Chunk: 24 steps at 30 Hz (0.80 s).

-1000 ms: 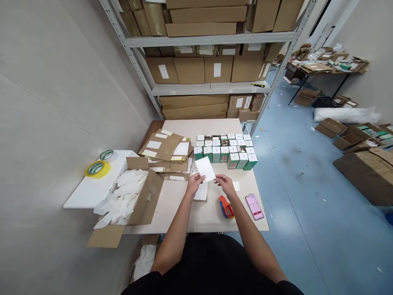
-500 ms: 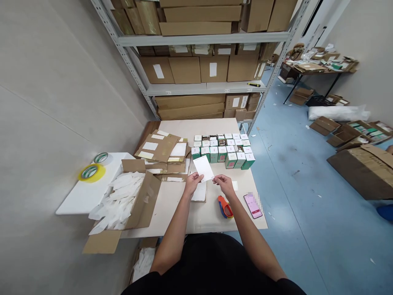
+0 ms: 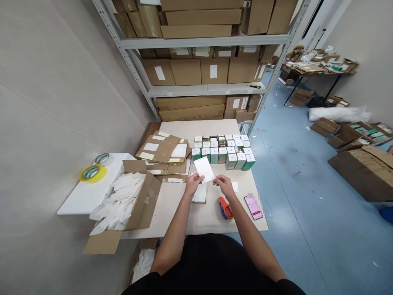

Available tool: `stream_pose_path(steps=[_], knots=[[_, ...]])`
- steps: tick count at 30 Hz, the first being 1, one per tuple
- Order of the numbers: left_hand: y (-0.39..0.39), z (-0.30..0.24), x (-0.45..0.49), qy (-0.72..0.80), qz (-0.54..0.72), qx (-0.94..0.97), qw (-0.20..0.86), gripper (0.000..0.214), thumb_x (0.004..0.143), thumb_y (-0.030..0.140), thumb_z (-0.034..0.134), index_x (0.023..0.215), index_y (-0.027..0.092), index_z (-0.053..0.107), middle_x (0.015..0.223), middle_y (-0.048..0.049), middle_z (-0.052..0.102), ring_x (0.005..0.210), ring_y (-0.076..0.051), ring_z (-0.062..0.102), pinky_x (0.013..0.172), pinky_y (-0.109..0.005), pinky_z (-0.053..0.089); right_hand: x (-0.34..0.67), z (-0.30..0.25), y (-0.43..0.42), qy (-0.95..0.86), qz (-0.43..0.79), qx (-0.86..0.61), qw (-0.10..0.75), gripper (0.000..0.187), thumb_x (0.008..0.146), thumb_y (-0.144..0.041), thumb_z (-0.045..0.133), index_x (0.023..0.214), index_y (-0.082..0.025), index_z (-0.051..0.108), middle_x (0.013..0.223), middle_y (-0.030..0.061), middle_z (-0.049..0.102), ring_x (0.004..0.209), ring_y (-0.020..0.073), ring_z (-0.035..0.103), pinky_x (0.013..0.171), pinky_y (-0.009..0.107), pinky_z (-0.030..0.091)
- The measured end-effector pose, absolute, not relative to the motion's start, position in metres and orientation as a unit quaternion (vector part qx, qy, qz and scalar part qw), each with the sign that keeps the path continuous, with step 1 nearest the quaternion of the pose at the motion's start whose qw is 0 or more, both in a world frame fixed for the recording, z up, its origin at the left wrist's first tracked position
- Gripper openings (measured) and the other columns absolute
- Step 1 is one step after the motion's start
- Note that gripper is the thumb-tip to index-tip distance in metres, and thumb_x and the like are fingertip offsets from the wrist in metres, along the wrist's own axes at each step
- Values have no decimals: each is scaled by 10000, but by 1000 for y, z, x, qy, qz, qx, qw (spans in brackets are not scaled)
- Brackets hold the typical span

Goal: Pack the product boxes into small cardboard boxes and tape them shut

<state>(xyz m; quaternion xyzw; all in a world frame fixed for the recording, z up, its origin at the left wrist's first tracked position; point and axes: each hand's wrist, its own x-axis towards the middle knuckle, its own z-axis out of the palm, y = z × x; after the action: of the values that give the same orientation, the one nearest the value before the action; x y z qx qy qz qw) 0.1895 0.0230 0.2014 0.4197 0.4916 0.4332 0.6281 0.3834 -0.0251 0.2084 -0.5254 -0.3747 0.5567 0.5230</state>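
A white sheet of paper is held up, tilted, above the table in front of me. My left hand pinches its lower left edge between thumb and fingers. At the lower right corner, my right hand grips it with the fingertips. Below the sheet lies a stack of white paper, partly covered. Just beyond stand rows of small white-and-green boxes, a few with open tops. An orange and blue tape dispenser rests near my right forearm.
Flattened cardboard is piled at the left of the table. An open carton full of white paper strips and a yellow tape roll are further left. A phone lies at the right edge. Shelving with cartons stands behind.
Almost nothing differs. Both hands keep the white sheet in the same position; the whole view has shifted very slightly.
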Motion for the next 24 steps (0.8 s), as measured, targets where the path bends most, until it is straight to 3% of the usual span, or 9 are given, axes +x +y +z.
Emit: stream_pose_path(steps=[4, 7, 10, 13, 24], knots=[[22, 199, 191, 511, 413, 432, 618, 654, 661, 507, 902, 1177, 149, 720, 921, -86, 776, 788, -190, 696, 764, -312, 530, 383, 208, -25, -383, 550, -522, 527, 235, 782, -462, 751, 796, -231, 710, 809, 34, 751, 771, 200, 692, 765, 339, 510], [20, 200, 197, 574, 410, 472, 528, 837, 626, 405, 932, 1379, 204, 627, 1055, -93, 758, 831, -191, 702, 751, -305, 530, 380, 206, -25, -394, 543, -516, 533, 255, 801, -486, 742, 829, -233, 721, 773, 24, 733, 773, 203, 695, 768, 339, 507], [15, 207, 205, 565, 408, 545, 466, 591, 709, 407, 876, 1246, 215, 721, 1148, -111, 744, 947, -214, 708, 771, -306, 542, 376, 204, -25, -394, 540, -508, 543, 273, 793, -495, 750, 842, -228, 713, 748, 12, 709, 756, 200, 689, 744, 328, 502], [10, 216, 212, 498, 372, 614, 486, 327, 830, 458, 774, 1047, 214, 795, 1062, -95, 774, 948, -217, 726, 802, -314, 549, 374, 204, -25, -402, 538, -499, 549, 259, 799, -478, 744, 844, -224, 710, 760, 10, 698, 761, 189, 670, 749, 322, 507], [10, 221, 209, 518, 419, 564, 487, 318, 807, 486, 745, 881, 184, 813, 933, -97, 798, 904, -245, 725, 823, -354, 558, 373, 212, -30, -416, 540, -464, 566, 247, 799, -470, 756, 790, -227, 715, 1067, 54, 692, 841, 192, 688, 857, 367, 554]])
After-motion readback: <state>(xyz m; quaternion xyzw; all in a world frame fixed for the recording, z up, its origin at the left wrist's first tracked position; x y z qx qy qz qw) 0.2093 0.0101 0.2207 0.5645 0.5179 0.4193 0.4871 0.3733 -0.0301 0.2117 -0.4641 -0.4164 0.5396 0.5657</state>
